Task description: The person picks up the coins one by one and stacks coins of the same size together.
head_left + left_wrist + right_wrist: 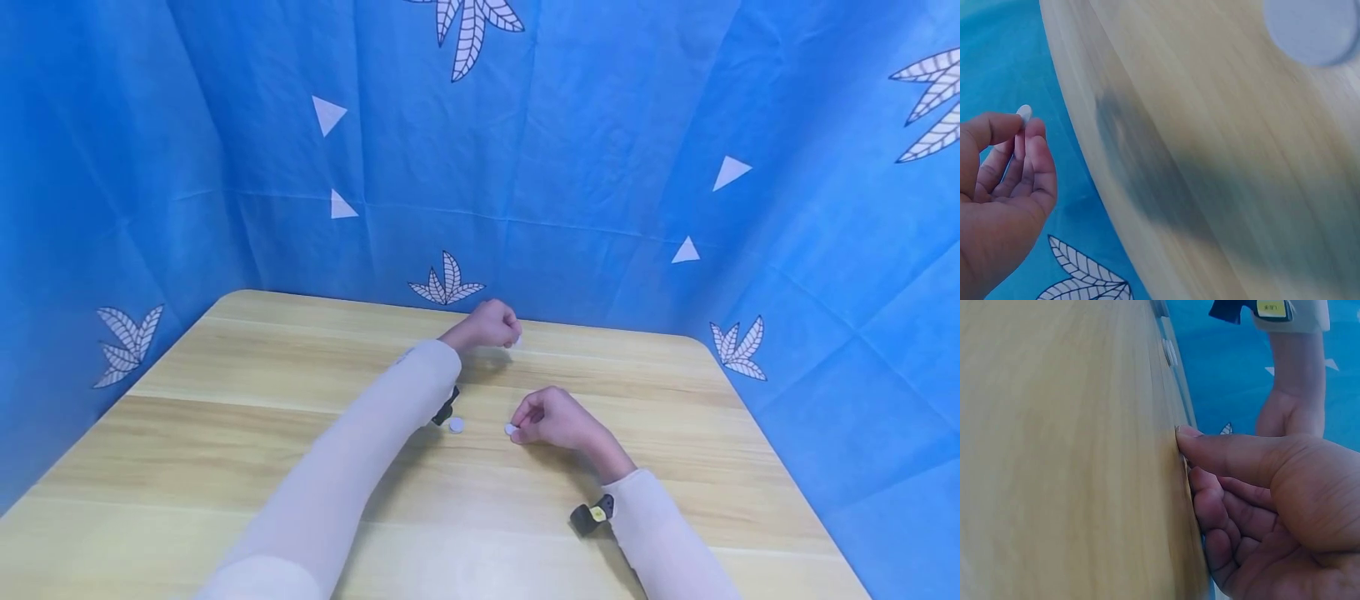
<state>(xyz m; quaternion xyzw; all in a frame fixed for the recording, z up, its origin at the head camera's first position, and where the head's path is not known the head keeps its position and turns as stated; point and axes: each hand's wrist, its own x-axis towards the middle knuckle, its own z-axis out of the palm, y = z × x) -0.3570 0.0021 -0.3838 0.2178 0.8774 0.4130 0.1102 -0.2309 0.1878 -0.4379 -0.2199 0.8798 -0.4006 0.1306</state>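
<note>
My left hand reaches to the far side of the table, above its surface. In the left wrist view, a small flat white disc is pinched at the tips of its thumb and forefinger. Nearer to me, my right hand is low at the tabletop, its thumb and forefinger pinching another white disc. The right wrist view barely shows that disc behind the thumb. To the left of the right hand, a loose white disc lies flat on the wood, beside the left wrist's camera.
A pale wooden table with rounded far corners stretches beneath both arms. Blue cloth with white leaves and triangles hangs round its back and sides. Black cameras are strapped at the left wrist and the right wrist.
</note>
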